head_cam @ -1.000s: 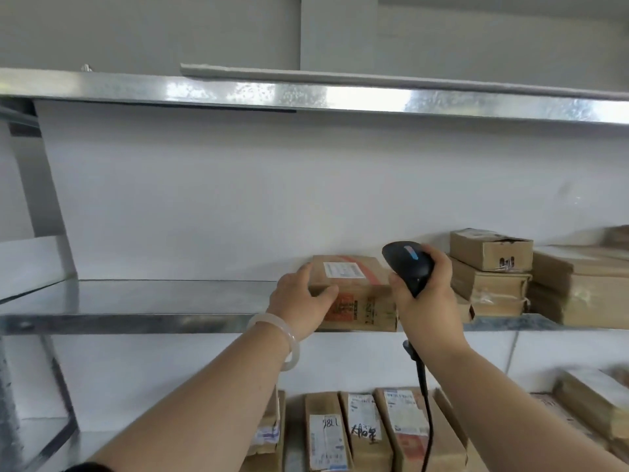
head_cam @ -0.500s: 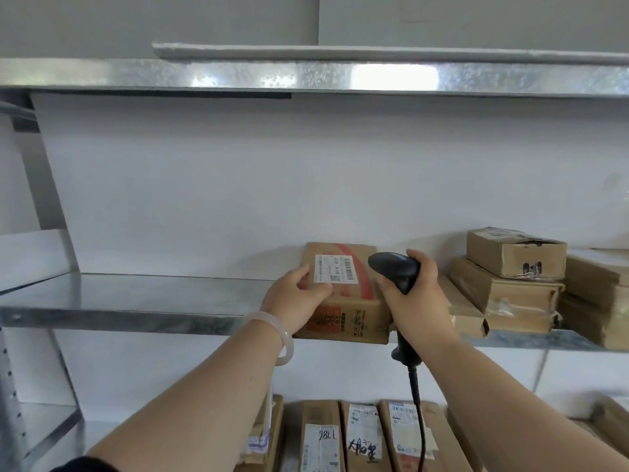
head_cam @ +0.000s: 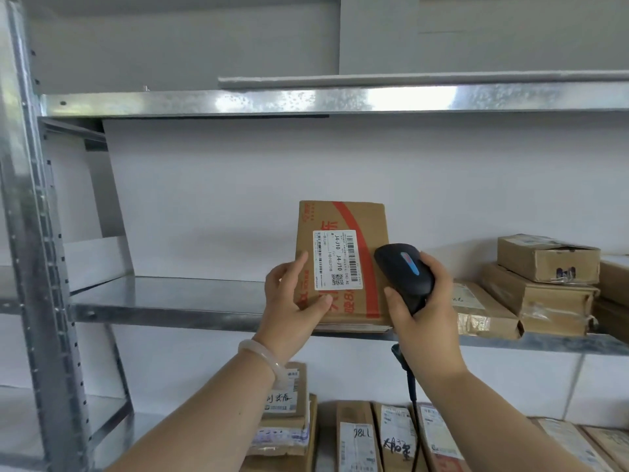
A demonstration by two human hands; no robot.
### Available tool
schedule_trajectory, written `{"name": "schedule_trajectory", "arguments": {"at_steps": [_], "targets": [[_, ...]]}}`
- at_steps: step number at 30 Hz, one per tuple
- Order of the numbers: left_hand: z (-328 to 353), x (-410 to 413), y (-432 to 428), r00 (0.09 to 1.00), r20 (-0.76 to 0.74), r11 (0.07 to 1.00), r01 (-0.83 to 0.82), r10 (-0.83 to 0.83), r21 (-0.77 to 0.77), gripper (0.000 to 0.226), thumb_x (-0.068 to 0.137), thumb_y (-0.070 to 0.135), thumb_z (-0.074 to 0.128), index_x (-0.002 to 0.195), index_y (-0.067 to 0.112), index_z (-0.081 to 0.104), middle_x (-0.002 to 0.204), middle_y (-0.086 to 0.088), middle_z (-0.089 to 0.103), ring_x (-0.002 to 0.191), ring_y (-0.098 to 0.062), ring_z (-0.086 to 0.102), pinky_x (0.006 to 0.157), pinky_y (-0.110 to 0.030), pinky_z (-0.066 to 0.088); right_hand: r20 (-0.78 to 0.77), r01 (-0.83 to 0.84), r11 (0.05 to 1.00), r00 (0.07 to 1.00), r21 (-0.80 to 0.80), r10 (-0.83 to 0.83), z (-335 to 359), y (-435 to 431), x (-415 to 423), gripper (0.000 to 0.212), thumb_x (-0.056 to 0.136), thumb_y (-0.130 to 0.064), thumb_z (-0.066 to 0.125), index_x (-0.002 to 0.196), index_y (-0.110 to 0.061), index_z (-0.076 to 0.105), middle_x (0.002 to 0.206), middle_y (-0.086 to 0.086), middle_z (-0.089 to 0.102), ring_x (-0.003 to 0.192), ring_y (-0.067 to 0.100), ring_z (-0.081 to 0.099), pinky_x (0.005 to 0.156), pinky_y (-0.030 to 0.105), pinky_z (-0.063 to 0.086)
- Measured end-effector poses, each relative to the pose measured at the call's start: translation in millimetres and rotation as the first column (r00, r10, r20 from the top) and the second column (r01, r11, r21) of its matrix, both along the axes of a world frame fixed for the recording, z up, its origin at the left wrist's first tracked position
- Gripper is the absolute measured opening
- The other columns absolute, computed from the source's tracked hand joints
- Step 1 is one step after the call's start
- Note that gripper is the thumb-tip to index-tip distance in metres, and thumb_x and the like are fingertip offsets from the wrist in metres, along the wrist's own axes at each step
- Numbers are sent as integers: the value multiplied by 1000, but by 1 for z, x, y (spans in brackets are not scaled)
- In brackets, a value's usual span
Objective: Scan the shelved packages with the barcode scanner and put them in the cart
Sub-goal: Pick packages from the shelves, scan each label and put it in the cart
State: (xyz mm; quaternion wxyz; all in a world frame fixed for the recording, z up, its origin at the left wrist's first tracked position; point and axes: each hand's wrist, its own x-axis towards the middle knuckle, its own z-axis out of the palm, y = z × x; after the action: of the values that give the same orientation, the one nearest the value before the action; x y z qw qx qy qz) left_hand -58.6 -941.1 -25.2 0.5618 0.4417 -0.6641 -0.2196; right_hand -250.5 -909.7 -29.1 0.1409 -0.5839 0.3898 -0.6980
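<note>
Left hand (head_cam: 294, 301) clamps a cardboard box (head_cam: 354, 219), label (head_cam: 337, 258) reading "J4-J10"; right hand (head_cam: 425, 315) clamps a smooth black scanner (head_cam: 403, 270)

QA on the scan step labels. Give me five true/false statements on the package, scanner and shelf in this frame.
1. The left hand holds the tilted-up package with its label facing the camera. True.
2. The scanner is in the left hand. False: the right hand grips it.
3. The scanner is wireless. False: a cable hangs below its handle.
4. More boxes are stacked to the package's right on the middle shelf. True.
5. The label is blank. False: it carries barcodes and "J4-J10".
</note>
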Motion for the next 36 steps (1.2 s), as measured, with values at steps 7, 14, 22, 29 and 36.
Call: {"name": "schedule_trajectory", "arguments": {"at_steps": [7,14,22,29,36], "targets": [[-12,49,27,994,-86,997,74,-73,5,78,87,15,73,141,54,32,144,16,40,134,-6,41,97,-22,51,-2,-53,999,999,-1,53,-14,19,45,60,90,-13,65,137,-38,36,121,-20,53,100,7,62,83,39,57],[-35,88,49,987,-160,1000,-27,28,9,67,89,18,71,140,48,41,140,16,46,128,-1,47,90,-17,53,-39,-120,992,992,32,121,-40,29,85,62,89,-10,66,137,-35,35,111,-41,53,98,1,61,79,25,54],[-43,130,72,982,-143,992,-112,120,62,47,94,27,64,126,55,44,133,16,55,119,-4,56,78,-10,53,-110,-246,962,960,121,259,-56,41,112,59,89,-9,66,132,-37,37,112,-26,54,97,-10,59,69,5,47],[-54,160,92,959,-219,982,-160,179,102,40,99,21,57,121,53,52,123,23,62,107,7,62,86,-16,54,-194,-317,937,920,149,342,-68,46,133,63,88,-13,68,125,-51,33,116,-32,50,101,-9,58,73,7,48],[-62,182,102,947,-214,967,-212,239,143,49,91,19,69,127,50,57,128,16,62,114,-6,63,91,-33,57,-208,-373,908,889,189,409,-74,44,150,61,88,-16,68,124,-51,33,115,-27,51,102,-10,57,72,8,49]]}}
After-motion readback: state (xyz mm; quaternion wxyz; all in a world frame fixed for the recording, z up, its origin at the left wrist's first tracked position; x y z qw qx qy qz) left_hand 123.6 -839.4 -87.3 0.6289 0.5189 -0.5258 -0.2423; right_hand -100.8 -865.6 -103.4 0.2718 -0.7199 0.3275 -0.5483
